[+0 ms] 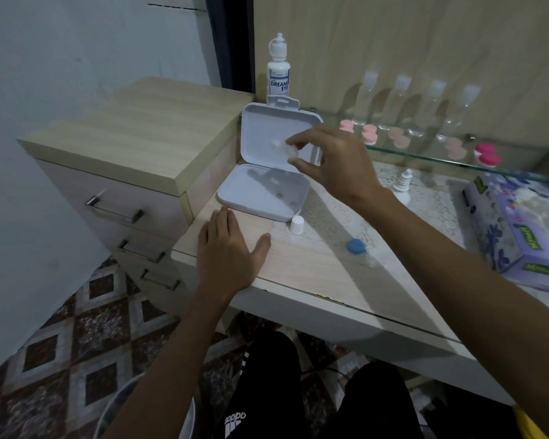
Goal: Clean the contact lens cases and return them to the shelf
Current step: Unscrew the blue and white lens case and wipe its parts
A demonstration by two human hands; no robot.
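Leftmost, a wooden drawer unit (133,160) stands against the wall, its top higher than the bench (314,274) that adjoins it. The left hand (232,251) lies flat on the bench near its front edge, fingers straight and spread, holding nothing. Just beyond its fingertips sits an open white plastic box (267,172), the base flat on the bench and the hinged lid standing up behind it. Behind the lid stands a white solution bottle (279,71) with a dropper tip. Over the open box the right hand (330,163) hovers, its thumb and forefinger pinching a small clear lens case piece (290,151); what it is exactly is hard to make out. In front of the box a small white cap (297,224) stands upright on the bench, and further right, near the lace mat, lies a blue-lidded contact lens case (357,247) with a clear cup beside the blue lid. Above and behind, a glass shelf (457,160) carries a row of clear bottles (422,106) and several pink lens cases (370,134). At the far right a lilac tissue box (526,229) rests on the bench.
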